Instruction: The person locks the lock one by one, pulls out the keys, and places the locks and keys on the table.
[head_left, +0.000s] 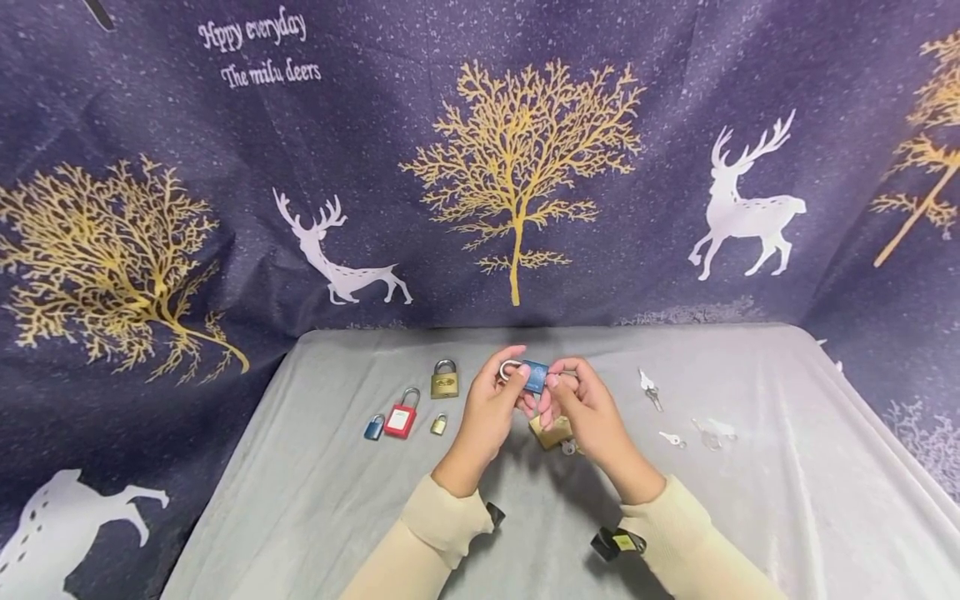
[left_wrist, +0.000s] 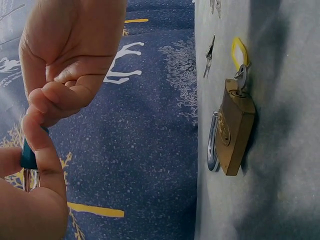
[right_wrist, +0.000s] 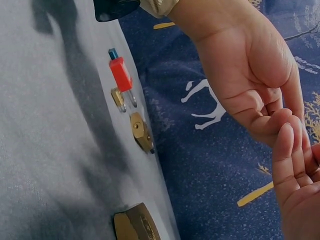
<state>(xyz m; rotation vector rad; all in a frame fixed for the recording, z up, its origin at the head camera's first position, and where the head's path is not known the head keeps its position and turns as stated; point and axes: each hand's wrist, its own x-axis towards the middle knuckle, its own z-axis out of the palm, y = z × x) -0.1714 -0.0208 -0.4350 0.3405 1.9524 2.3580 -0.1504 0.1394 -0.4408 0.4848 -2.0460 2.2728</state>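
My left hand [head_left: 487, 404] grips a blue padlock [head_left: 536, 377] by its shackle side, with the thumb across its front. The silver shackle points left, and in the left wrist view only a slice of the padlock [left_wrist: 28, 156] shows between the fingers. At the other end of the padlock body, my right hand [head_left: 592, 412] has thumb and curled fingers pinched together. They hold something small, mostly hidden, that looks like a key. Below both hands a brass padlock [left_wrist: 235, 130] lies on the cloth, a key [left_wrist: 242, 77] at its end.
To the left lie a large brass padlock [head_left: 445, 384], a red padlock [head_left: 400, 420], a small blue padlock [head_left: 374, 428] and a small brass padlock [head_left: 438, 425]. Several loose keys [head_left: 651, 390] are spread at right on the grey cloth [head_left: 315, 500]. A patterned curtain [head_left: 600, 292] hangs behind.
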